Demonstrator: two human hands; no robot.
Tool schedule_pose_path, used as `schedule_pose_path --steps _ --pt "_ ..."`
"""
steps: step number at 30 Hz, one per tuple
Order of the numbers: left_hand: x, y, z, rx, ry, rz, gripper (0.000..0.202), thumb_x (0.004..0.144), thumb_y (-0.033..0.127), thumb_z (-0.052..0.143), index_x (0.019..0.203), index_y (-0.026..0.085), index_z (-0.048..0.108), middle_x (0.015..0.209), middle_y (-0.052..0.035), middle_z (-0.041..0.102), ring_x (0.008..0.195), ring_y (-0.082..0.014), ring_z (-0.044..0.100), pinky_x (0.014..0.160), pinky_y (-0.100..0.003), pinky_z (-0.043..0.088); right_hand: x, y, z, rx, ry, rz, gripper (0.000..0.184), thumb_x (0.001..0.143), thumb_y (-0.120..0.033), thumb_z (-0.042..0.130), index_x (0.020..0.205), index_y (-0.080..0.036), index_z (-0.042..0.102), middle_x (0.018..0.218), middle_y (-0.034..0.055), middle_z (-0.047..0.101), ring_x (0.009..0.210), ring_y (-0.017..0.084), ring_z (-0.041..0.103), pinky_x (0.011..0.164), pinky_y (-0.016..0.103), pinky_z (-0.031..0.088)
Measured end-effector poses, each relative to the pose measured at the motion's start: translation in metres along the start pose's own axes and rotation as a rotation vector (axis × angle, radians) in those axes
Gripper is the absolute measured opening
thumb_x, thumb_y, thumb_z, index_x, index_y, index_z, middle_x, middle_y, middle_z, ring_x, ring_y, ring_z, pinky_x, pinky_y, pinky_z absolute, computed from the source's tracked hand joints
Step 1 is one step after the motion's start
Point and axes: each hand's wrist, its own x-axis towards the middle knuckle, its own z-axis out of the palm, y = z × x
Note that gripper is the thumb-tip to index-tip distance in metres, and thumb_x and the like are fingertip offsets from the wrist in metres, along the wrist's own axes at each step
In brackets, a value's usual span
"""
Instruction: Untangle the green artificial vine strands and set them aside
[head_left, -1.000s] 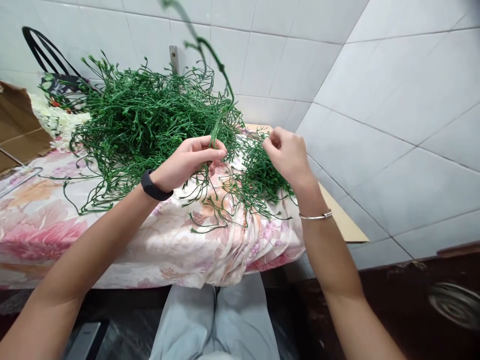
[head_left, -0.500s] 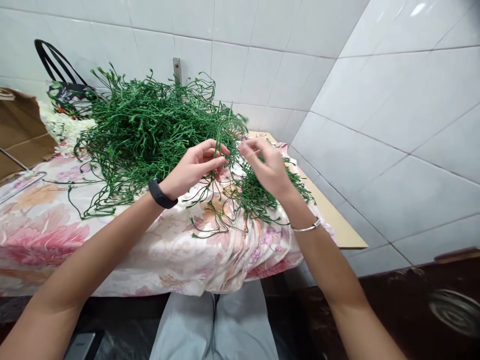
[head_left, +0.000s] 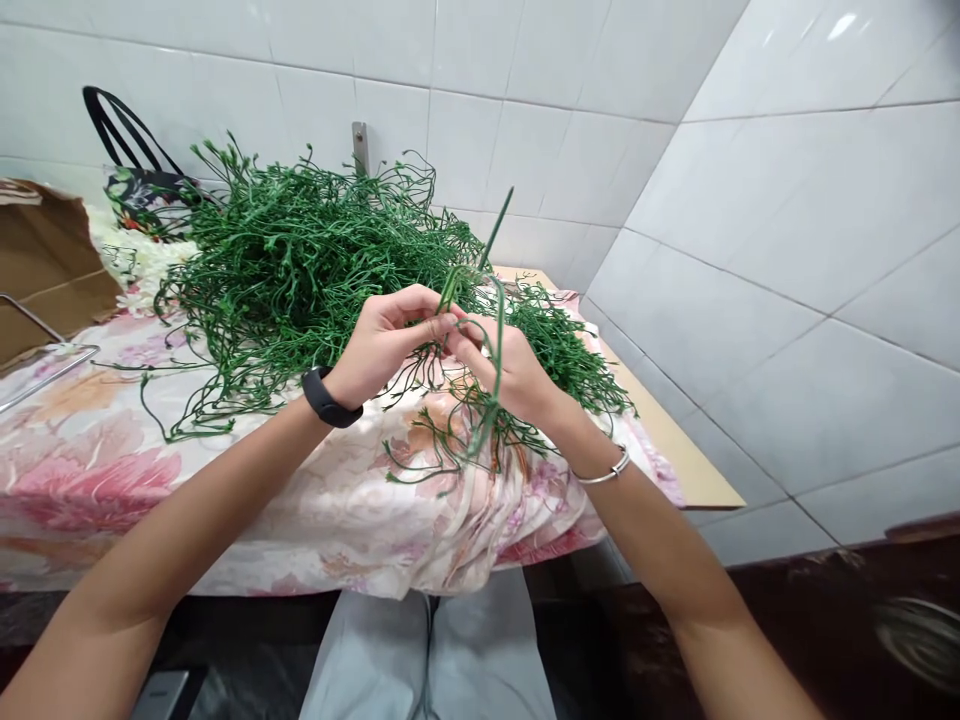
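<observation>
Thumb and fingers of my left hand [head_left: 405, 335] pinch thin green artificial stems [head_left: 491, 235] that rise and curve above the fingertips. My right hand [head_left: 506, 365] meets it at the fingertips, its fingers closed on the same stems; one stem loops down, blurred, in front of it. Behind my left hand lies a large tangled pile of green artificial stems [head_left: 300, 250] with small budded tips. A smaller heap of stems [head_left: 577, 360] lies behind and right of my right hand. Several loose stems [head_left: 427, 465] rest on the cloth below.
A floral cloth [head_left: 262, 510] covers the table, bunched near the front right, with a bare board edge [head_left: 697, 475] beyond it. At left are white artificial flowers [head_left: 150, 265], a brown carton [head_left: 45, 270], a metal rod [head_left: 56, 375] and a dark floral bag [head_left: 142, 190]. Tiled walls [head_left: 825, 220] stand behind and right.
My right hand has moved left and down to meet my left hand and closed on the stems. The stems now stick up higher, with one looping in front of my right hand.
</observation>
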Motion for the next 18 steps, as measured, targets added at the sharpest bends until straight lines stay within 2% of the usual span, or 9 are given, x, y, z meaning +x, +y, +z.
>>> schedule_pose_path --steps 5,9,13,18 --pt "-0.003 0.005 0.004 0.111 0.008 0.107 0.007 0.068 0.022 0.067 0.074 0.018 0.069 0.079 -0.0030 0.054 0.077 -0.0108 0.052 0.067 -0.022 0.045 -0.004 0.001 -0.002 0.000 0.030 -0.079 0.017 0.080 -0.028 0.049 0.069 -0.016 0.045 0.064 -0.0019 0.040 0.060 0.008 0.038 0.057 0.023 0.032" --pt "-0.004 0.004 0.005 0.118 0.011 0.138 0.003 0.067 0.020 0.069 0.070 0.020 0.069 0.082 -0.0030 0.049 0.080 -0.0112 0.050 0.064 -0.022 0.045 -0.006 -0.005 -0.005 0.174 -0.018 -0.042 0.017 0.077 -0.030 0.055 0.070 -0.015 0.050 0.066 -0.0020 0.043 0.062 0.007 0.042 0.059 0.022 0.035" --pt "-0.004 0.000 0.004 0.116 0.031 0.146 0.001 0.068 0.020 0.067 0.068 0.019 0.068 0.081 -0.0028 0.049 0.077 -0.0107 0.050 0.060 -0.020 0.044 -0.005 -0.005 -0.001 0.375 -0.045 0.062 0.019 0.081 -0.031 0.052 0.072 -0.014 0.053 0.064 -0.0015 0.048 0.059 0.007 0.046 0.055 0.021 0.037" --pt "-0.008 -0.004 0.010 0.061 0.125 0.133 0.006 0.071 0.020 0.064 0.066 0.017 0.066 0.069 -0.0007 0.053 0.062 -0.0076 0.051 0.053 -0.019 0.042 -0.004 0.003 0.008 0.302 -0.013 0.042 0.027 0.084 -0.033 0.046 0.066 -0.014 0.053 0.059 -0.0020 0.048 0.052 0.005 0.045 0.050 0.020 0.035"
